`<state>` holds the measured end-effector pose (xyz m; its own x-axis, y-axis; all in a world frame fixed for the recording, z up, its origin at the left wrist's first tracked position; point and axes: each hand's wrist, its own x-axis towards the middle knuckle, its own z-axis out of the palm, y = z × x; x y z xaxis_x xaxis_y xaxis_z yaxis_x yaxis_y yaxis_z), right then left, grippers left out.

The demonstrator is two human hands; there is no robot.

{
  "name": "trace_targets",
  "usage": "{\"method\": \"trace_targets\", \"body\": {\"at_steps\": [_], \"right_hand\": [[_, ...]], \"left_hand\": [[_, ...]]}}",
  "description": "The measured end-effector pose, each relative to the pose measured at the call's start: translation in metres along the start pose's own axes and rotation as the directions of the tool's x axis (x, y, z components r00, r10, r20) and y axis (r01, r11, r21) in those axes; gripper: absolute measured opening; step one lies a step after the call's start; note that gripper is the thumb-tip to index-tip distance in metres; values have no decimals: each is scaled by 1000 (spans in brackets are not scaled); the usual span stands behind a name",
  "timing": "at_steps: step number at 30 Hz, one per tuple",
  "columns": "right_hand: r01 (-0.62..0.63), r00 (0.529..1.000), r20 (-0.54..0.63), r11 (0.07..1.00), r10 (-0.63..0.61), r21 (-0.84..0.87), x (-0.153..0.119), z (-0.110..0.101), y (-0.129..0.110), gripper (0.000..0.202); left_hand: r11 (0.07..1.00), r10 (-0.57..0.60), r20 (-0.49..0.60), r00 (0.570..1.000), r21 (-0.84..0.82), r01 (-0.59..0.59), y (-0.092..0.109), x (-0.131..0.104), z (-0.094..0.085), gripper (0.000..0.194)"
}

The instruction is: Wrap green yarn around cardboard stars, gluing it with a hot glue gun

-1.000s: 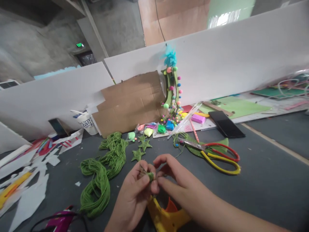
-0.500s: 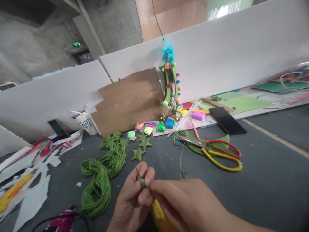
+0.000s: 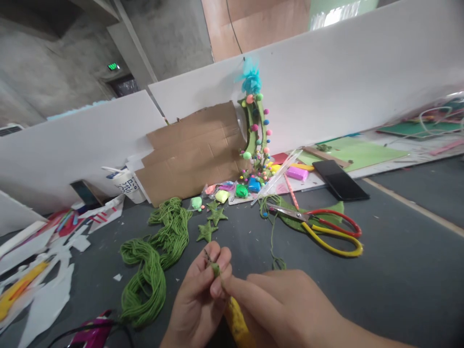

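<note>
My left hand is closed in a pinch on a small green yarn-wrapped piece, its thin dark tip poking up past the thumb; the full shape is hidden by my fingers. Close against it, my right hand is closed, thumb and finger pinching a strand of green yarn that runs from the piece. Just beyond lie several green yarn-covered stars. To the left rests a loose skein of green yarn. Red-and-yellow-handled scissors lie on a green crescent shape at the right.
A crescent decorated with pompoms stands at the back beside brown cardboard. Packets of coloured clay and a black phone lie nearby. Paper scraps and a magenta tool with a cord are at left.
My right hand has shifted slightly down and away from my left fingers, with the strand between them showing more. The view has moved a little; the other things stay put.
</note>
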<state>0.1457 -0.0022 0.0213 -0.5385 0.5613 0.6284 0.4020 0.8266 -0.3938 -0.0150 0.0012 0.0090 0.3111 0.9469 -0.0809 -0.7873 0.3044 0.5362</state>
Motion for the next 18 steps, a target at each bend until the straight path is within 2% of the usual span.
{"method": "trace_targets", "body": {"at_steps": [7, 10, 18], "right_hand": [[-37, 998, 47, 997, 40, -62, -3, 2, 3, 22], [-82, 990, 108, 993, 91, -80, 0, 1, 5, 20], [-182, 973, 131, 980, 192, -80, 6, 0, 8, 17]], "left_hand": [[985, 86, -134, 987, 161, -64, 4, 0, 1, 13], [977, 103, -147, 984, 201, -72, 4, 0, 3, 12], [972, 133, -148, 980, 212, -100, 2, 0, 1, 12]]}}
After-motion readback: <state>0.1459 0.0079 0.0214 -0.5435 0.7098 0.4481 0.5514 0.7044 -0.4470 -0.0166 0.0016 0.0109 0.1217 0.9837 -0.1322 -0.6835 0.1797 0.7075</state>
